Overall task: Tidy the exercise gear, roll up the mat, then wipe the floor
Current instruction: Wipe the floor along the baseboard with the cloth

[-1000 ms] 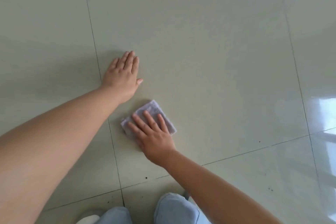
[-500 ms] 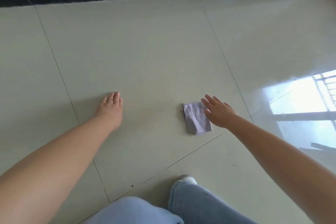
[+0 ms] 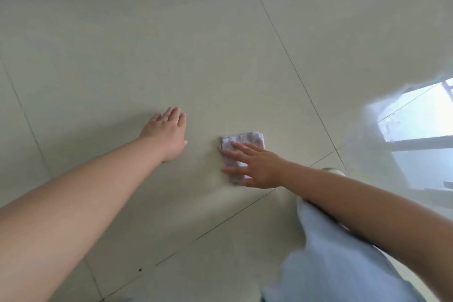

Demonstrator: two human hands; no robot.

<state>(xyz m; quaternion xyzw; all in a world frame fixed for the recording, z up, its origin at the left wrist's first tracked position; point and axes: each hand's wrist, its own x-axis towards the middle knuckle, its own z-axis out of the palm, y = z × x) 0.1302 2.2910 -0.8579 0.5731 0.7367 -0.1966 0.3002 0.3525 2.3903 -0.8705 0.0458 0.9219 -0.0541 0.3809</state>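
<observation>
Tiled floor (image 3: 220, 56) bears both hands' flat, spread fingers, right fingers (image 3: 236, 154) pressing cloth (image 3: 245, 140).

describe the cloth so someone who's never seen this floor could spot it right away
Start at the bright window reflection on the right of the pale tiled floor and move left, across a dark grout line. There, under the spread fingers of the right hand, lies the cloth, a small folded pale lilac rectangle. It is the only loose thing on the tiles; the left hand rests flat on bare floor beside it.
</observation>
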